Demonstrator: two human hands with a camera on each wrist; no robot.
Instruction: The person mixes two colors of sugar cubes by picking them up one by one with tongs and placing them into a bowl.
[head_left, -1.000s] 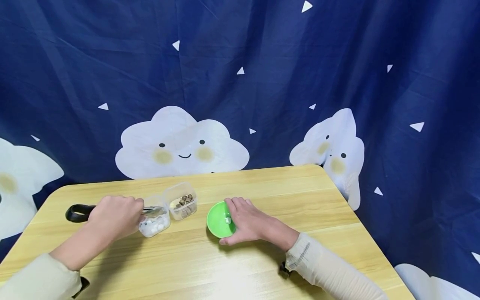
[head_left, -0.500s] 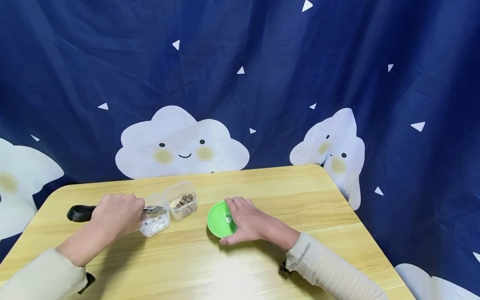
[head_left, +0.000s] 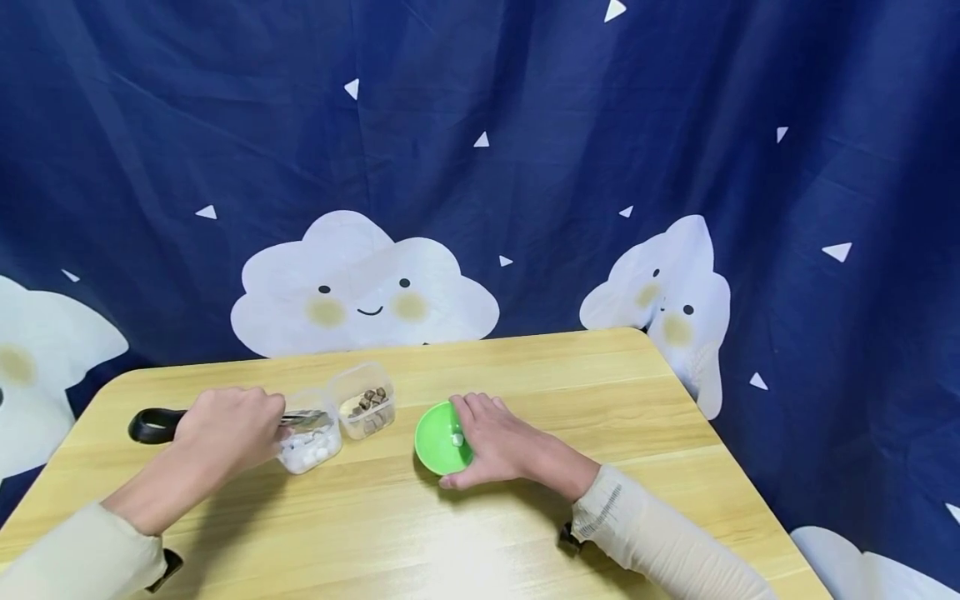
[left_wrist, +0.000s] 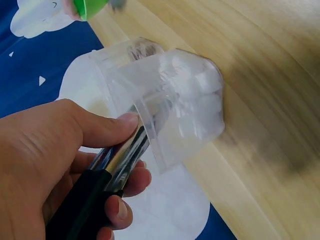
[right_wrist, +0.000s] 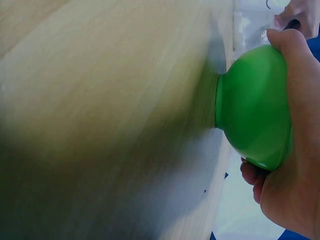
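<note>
My left hand (head_left: 228,427) grips a pair of metal tongs (left_wrist: 122,162) with black handles, thumb on top and fingers curled below. The tips of the tongs reach into a clear plastic tub (head_left: 311,433) that holds several white lumps (left_wrist: 197,87); the tub's wall partly hides them. My right hand (head_left: 495,442) holds a green bowl (right_wrist: 260,107) by its side, thumb and fingers spread round the rim. In the head view a small white piece (head_left: 457,439) lies inside the bowl, which stands on the table.
Beside the tub with white lumps is a second clear tub (head_left: 362,400) with several brown pieces (head_left: 370,400). The wooden table (head_left: 360,533) has rounded far corners. Behind it hangs a dark blue curtain (head_left: 525,200) with smiling clouds.
The left hand and tongs shift slightly right, then back left, with the tips staying at the tub. The right hand and green bowl stay in place.
</note>
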